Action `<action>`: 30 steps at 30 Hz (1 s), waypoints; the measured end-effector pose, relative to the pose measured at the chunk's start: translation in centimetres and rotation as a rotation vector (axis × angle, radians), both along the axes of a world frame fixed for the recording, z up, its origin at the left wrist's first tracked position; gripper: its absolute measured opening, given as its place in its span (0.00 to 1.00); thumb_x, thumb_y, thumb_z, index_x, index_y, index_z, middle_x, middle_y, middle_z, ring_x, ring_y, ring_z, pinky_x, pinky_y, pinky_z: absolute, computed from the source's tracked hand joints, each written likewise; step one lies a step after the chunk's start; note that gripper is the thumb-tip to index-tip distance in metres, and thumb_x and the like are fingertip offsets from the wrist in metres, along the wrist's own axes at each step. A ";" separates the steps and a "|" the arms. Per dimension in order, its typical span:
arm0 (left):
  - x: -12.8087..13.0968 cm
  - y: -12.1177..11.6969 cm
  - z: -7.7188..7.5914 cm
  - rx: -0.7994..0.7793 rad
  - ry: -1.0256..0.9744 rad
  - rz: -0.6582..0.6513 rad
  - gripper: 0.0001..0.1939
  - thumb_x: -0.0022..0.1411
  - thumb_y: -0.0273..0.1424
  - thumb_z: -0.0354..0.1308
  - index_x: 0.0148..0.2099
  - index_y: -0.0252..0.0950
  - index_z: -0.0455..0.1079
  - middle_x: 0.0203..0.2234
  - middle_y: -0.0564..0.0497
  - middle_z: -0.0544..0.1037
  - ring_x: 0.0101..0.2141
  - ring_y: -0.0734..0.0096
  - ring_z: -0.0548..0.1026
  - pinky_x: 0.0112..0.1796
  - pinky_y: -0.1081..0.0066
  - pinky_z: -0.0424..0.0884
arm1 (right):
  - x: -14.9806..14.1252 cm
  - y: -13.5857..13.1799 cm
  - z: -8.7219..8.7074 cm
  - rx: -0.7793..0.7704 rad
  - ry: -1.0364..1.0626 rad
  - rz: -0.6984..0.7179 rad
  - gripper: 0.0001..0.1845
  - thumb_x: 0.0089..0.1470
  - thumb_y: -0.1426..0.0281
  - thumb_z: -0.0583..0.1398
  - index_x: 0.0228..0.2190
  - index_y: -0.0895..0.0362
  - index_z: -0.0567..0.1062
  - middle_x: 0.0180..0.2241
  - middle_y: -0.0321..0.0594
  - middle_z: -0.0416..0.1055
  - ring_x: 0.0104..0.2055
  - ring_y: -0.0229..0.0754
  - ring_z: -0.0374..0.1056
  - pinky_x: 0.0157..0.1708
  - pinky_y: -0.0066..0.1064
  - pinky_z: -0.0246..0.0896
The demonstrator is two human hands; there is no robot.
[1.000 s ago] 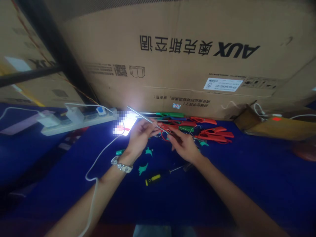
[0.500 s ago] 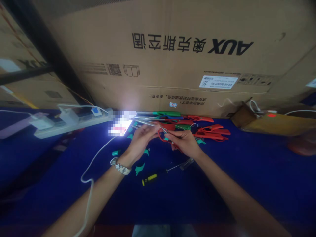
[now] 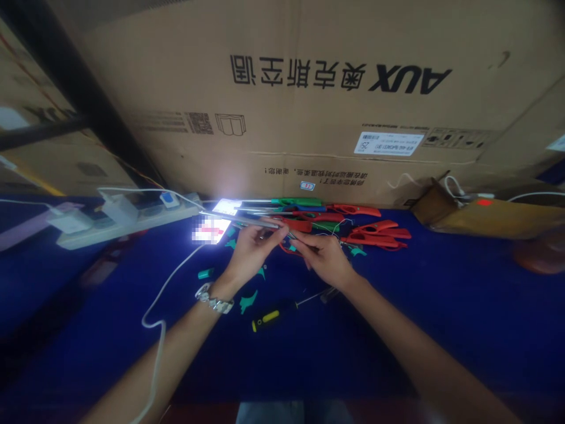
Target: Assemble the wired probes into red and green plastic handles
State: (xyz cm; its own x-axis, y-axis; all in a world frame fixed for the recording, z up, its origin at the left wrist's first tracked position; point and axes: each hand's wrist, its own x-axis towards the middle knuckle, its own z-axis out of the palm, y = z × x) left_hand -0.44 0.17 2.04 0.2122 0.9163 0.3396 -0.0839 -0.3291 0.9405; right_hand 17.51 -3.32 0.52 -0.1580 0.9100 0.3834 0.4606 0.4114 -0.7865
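My left hand (image 3: 247,250) is closed around a long metal lighter tube (image 3: 258,222), which points left over the glowing phone screen. The fingers of my right hand (image 3: 329,256) pinch the tube's near end, where a thin wire seems to show; the fingertips hide the detail. Under the hands lies part of a red lighter handle (image 3: 289,249), mostly covered. Just behind are several long-nosed lighters with red and green handles, such as a green one (image 3: 302,202) and a red one (image 3: 355,210). Loose green trigger pieces (image 3: 248,302) lie around my left wrist.
A yellow-and-black screwdriver (image 3: 270,318) lies in front of the hands on the blue tabletop (image 3: 282,365). At left are a power strip (image 3: 132,221), a phone (image 3: 227,207) and a white cable (image 3: 162,288). A large cardboard box (image 3: 309,129) stands behind; a small open carton (image 3: 481,221) sits right.
The metal tube has swung flatter and further left across the phone. Both hands have drawn slightly closer together at its near end, and the red handle is less visible between them.
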 end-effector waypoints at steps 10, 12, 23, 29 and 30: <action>-1.0 0.6 0.4 0.075 0.131 0.004 0.05 0.61 0.34 0.63 0.37 0.38 0.75 0.34 0.49 0.81 0.37 0.66 0.79 0.42 0.64 0.75 | 0.4 0.1 -0.4 0.206 -0.129 0.056 0.21 0.66 0.68 0.56 0.59 0.53 0.72 0.38 0.40 0.81 0.27 0.36 0.71 0.32 0.30 0.69; -1.1 0.7 0.3 0.038 0.107 -0.006 0.07 0.61 0.35 0.64 0.37 0.37 0.75 0.34 0.49 0.82 0.35 0.66 0.79 0.41 0.64 0.75 | 0.4 0.0 -0.3 0.198 -0.076 0.067 0.18 0.66 0.69 0.56 0.56 0.54 0.74 0.36 0.39 0.80 0.27 0.36 0.72 0.30 0.29 0.70; 0.0 0.0 0.2 -0.036 -0.078 -0.004 0.09 0.60 0.36 0.65 0.36 0.37 0.70 0.42 0.47 0.81 0.37 0.68 0.79 0.43 0.65 0.78 | 0.4 0.0 -0.2 0.417 -0.131 -0.006 0.06 0.64 0.75 0.56 0.35 0.54 0.72 0.44 0.43 0.69 0.40 0.39 0.73 0.35 0.30 0.70; 0.7 -0.7 -0.1 -0.125 -0.185 0.037 0.11 0.60 0.37 0.66 0.37 0.35 0.71 0.48 0.45 0.79 0.45 0.64 0.78 0.47 0.64 0.76 | 0.5 -0.2 0.1 0.413 -0.228 -0.059 0.04 0.64 0.72 0.56 0.37 0.54 0.72 0.44 0.44 0.67 0.37 0.39 0.72 0.30 0.30 0.70; 0.8 -0.8 -0.2 -0.146 -0.213 0.041 0.12 0.60 0.37 0.66 0.38 0.35 0.71 0.48 0.44 0.79 0.46 0.63 0.78 0.48 0.63 0.75 | 0.5 -0.2 0.2 0.416 -0.235 -0.063 0.04 0.64 0.71 0.56 0.38 0.54 0.72 0.44 0.44 0.68 0.36 0.39 0.72 0.30 0.30 0.70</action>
